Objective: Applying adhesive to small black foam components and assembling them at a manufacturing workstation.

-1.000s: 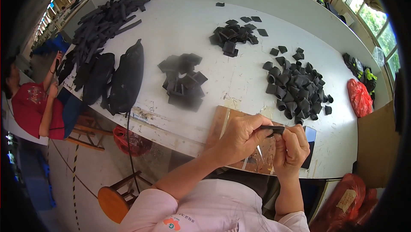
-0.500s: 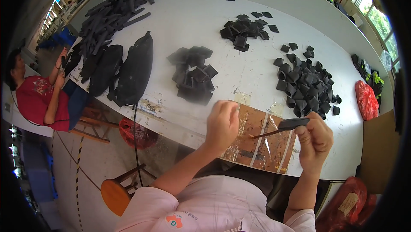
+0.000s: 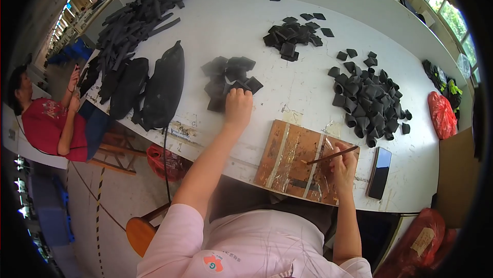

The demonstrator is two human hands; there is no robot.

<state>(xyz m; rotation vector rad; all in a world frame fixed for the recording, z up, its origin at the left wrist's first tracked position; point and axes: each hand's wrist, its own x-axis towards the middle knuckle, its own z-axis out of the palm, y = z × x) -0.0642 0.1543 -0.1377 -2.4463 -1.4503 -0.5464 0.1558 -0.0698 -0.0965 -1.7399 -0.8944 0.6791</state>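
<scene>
My left hand [image 3: 239,107] reaches onto the middle pile of flat black fabric pieces [image 3: 215,85]. Its fingers are bunched together at the edge of one piece, and the fingertips are partly hidden. My right hand [image 3: 344,167] is closed around a thin dark brown stick [image 3: 328,157], held slantwise above a brown board [image 3: 272,157]. The board lies at the table's front edge, with pale strips and clear tape across its scuffed surface. To the right, beyond the board, is a heap of folded, tube-like black pieces [image 3: 370,96].
A phone [image 3: 379,173] lies right of the board. More black pieces [image 3: 290,36] are farther back. Long black strips [image 3: 128,26] and dark bags [image 3: 163,90] occupy the left. A red plastic bag [image 3: 441,113] is at the right edge. A person in red [image 3: 54,126] sits at left.
My left hand has moved left from the board onto the middle pile. My right hand has lowered toward the board; the black piece it held is gone from it, the stick remains. The phone shows now.
</scene>
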